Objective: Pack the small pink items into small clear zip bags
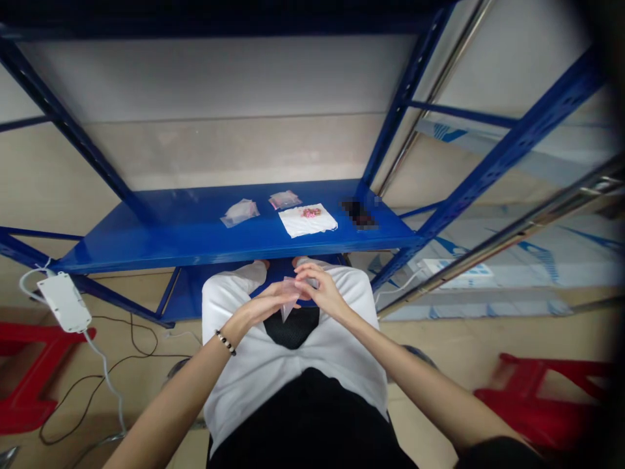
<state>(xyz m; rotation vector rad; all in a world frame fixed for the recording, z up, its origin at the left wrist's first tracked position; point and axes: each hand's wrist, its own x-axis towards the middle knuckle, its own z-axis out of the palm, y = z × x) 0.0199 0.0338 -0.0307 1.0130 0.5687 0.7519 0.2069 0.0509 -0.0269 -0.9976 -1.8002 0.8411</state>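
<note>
Above my lap, just before the shelf's front edge, my left hand point(271, 303) and my right hand point(319, 291) come together at a small clear plastic bag point(288, 307). The bag hangs between them, its lower corner pointing down. My left fingers press against it from the left; those of my right hand are bent and pinch it near its upper end. Whether anything lies inside the bag is too small to tell. A beaded bracelet point(225, 342) circles my left wrist.
On the blue shelf point(161, 228) lie a pile of clear bags point(241, 212), another with pinkish contents point(284, 200), a white cloth point(305, 228) bearing small pink pieces point(311, 212), and a blurred dark object point(359, 213). A white power strip point(64, 302) hangs at left; red stools flank me.
</note>
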